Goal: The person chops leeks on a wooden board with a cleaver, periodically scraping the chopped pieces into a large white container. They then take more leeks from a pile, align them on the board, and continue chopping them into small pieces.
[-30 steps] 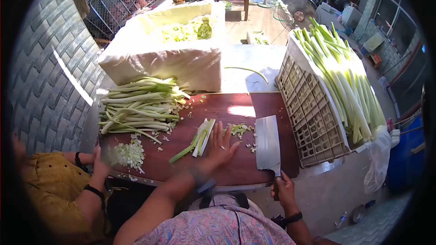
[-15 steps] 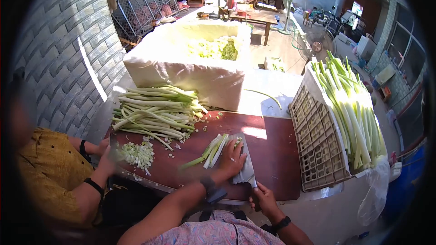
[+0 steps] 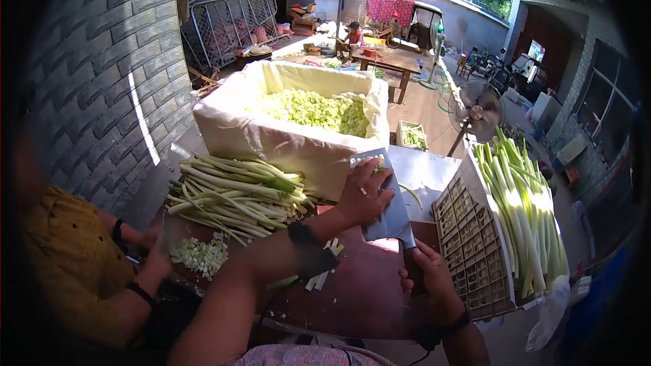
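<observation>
My right hand point(image 3: 428, 272) is wrapped round the dark handle of a cleaver point(image 3: 392, 220), whose broad blade is raised above the board and points toward the cloth-lined bin. Against the blade's far end my left hand point(image 3: 366, 193) presses chopped green onion point(image 3: 369, 160), fingers bent over the pieces. The lined bin point(image 3: 291, 152) stands just beyond, holding a heap of chopped green onion point(image 3: 312, 110). Below my left forearm, a few cut stalks point(image 3: 322, 274) lie on the dark red cutting board point(image 3: 359, 298), partly hidden by my wrist.
Whole green onions point(image 3: 237, 193) are piled at the board's left. A plastic crate point(image 3: 475, 251) of upright green onions point(image 3: 519, 210) stands right. A co-worker in a yellow shirt point(image 3: 81, 264) sits left beside a chopped heap point(image 3: 200, 255). A fan point(image 3: 477, 103) stands behind.
Both hands and the cleaver have risen off the board and moved forward toward the bin, carrying chopped pieces. The view has tilted up, showing more of the bin's contents.
</observation>
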The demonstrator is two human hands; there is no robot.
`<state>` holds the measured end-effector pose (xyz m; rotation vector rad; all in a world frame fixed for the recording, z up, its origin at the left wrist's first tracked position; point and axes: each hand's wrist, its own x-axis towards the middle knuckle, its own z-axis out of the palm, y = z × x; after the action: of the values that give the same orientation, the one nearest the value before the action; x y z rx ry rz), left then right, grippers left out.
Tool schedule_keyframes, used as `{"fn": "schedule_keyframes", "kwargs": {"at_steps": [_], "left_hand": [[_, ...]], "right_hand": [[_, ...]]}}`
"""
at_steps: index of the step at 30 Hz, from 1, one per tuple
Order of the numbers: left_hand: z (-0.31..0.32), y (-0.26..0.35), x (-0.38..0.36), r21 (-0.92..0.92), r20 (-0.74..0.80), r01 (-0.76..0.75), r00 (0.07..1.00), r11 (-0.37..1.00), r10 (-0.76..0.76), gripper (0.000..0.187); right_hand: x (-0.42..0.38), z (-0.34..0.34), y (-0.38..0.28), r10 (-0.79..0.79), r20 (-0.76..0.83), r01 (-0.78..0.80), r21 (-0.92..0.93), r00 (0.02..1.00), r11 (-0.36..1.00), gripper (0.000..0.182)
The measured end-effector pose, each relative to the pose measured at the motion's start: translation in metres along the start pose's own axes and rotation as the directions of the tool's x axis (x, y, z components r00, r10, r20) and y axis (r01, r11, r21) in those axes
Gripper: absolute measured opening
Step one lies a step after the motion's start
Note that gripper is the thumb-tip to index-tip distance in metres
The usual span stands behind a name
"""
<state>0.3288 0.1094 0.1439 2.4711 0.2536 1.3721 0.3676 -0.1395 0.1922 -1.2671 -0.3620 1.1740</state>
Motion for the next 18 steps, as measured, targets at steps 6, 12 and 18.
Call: {"fn": "schedule_keyframes", "kwargs": {"at_steps": [6, 12, 18], "left_hand": [[0.012, -0.081, 0.045, -0.044, -0.194, -0.233, 0.956, 0.971, 0.22, 0.03], [-0.023, -0.108, 0.088, -0.154, 0.187, -0.038, 0.98, 0.987, 0.067, 0.012], [-0.01, -0.146, 0.115, 0.018, 0.344, 0.14, 0.929, 0.99, -0.138, 0.012]], "right_hand": [[0.054, 0.02, -0.041, -0.007, 0.059, 0.006, 0.014, 0.998, 1.0, 0.028], [0.092, 0.021, -0.051, 0.045, 0.108, -0.052, 0.067, 0.993, 0.996, 0.025], [0.09, 0.017, -0.052, 0.101, 0.062, -0.107, 0.094, 0.993, 0.99, 0.023]]}}
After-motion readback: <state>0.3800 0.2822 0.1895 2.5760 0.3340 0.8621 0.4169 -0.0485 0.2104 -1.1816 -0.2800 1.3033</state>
